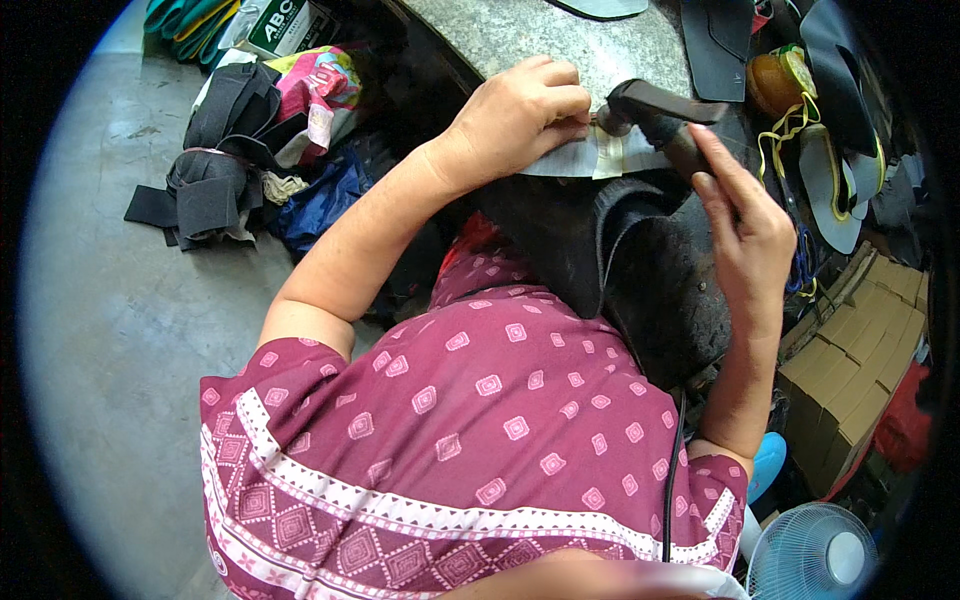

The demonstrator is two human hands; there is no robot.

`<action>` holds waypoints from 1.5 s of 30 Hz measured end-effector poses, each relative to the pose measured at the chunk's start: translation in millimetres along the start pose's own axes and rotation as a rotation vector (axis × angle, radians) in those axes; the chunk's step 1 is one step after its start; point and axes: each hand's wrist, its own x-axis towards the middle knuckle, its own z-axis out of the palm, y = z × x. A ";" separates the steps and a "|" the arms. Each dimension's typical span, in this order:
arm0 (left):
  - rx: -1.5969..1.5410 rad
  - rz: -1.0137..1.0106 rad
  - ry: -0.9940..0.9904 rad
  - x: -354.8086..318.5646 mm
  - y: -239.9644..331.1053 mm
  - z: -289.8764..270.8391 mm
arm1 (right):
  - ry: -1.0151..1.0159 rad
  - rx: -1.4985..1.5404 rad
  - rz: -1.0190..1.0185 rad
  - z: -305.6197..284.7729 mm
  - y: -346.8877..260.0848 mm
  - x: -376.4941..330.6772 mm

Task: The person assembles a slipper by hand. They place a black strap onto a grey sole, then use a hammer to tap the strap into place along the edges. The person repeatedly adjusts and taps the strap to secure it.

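My right hand (745, 215) is wrapped round the handle of a dark hammer (665, 102). Its round face is down at a flat grey piece (565, 160), which has a pale yellowish strip (609, 155) across it. The piece lies along the near edge of the speckled worktop (540, 40). Close beside the hammer's face, my left hand (530, 115) is closed, thumb and fingers pressed together over the grey piece. What they pinch is hidden. Black sheet material (590, 225) hangs below the worktop's edge.
Black sheet pieces (716, 45), an amber jar (780, 80), yellow cord (775, 140) and blue-handled scissors (803, 262) lie to the right. Stacked cardboard (850, 345) and a fan (820, 550) stand lower right. Bundled black strips (210, 185) and cloth lie on the floor at left.
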 end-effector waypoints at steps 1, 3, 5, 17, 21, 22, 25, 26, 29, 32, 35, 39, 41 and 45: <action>-0.007 0.001 0.005 0.5 -0.3 0.0 | 0.047 0.052 -0.025 -1.8 1.5 0.3; 0.017 -0.008 0.006 1.3 0.5 0.7 | 0.214 0.262 0.035 -5.0 1.9 -1.9; 0.057 -0.015 -0.001 2.3 2.3 0.1 | 0.234 0.319 0.005 -2.3 1.2 -3.3; -0.013 -0.211 -0.086 33.4 0.2 -1.9 | 0.057 0.039 0.069 5.4 14.4 -7.3; 0.150 -0.157 0.021 38.5 2.3 23.6 | 0.305 0.023 -0.058 1.4 10.1 2.9; 0.177 -0.154 0.037 37.4 4.5 26.1 | 0.256 -0.066 -0.072 3.2 9.0 3.9; 0.266 -0.120 0.046 34.1 10.0 20.6 | 0.074 -0.310 -0.065 9.3 8.3 2.5; 0.210 -0.177 -0.001 32.1 10.7 15.2 | 0.101 -0.326 -0.038 10.2 9.5 0.5; 0.005 -0.411 -0.133 26.3 5.2 -5.2 | 0.080 -0.360 -0.014 13.0 15.5 -4.4; -0.079 -0.342 -0.148 20.0 4.1 -9.8 | 0.096 -0.320 -0.024 15.1 21.7 -5.3; 0.020 -0.193 -0.076 15.3 6.3 -3.8 | 0.073 -0.233 0.029 9.9 23.6 -0.5; 0.227 -0.048 -0.086 11.3 12.0 1.5 | 0.052 -0.085 -0.022 -12.1 18.3 10.4; 0.268 -0.028 -0.060 11.0 14.0 1.9 | 0.206 0.084 -0.102 -19.3 12.9 14.8; 0.226 -0.072 -0.062 10.7 14.0 0.8 | 0.315 0.212 -0.123 -2.0 2.9 13.2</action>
